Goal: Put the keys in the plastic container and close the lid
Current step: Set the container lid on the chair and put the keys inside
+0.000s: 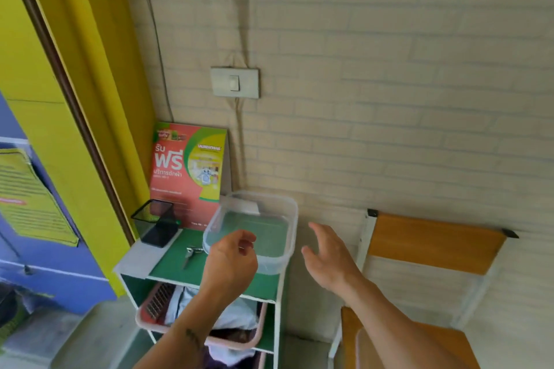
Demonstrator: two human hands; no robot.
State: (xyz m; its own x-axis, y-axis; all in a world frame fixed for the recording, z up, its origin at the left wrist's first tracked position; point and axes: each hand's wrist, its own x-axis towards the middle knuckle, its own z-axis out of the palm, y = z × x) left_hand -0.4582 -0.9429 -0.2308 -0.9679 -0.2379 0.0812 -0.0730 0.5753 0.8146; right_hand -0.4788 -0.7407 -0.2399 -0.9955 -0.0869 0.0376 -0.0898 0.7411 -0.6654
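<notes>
Both grips empty: our left hand loosely curled, right hand spread beside the open container, likely to steady it; keys lie on the tabletop just left.

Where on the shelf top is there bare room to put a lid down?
Bare green top lies between the mesh cup and the container, apart from the keys. The right side is crowded by the container.
</notes>
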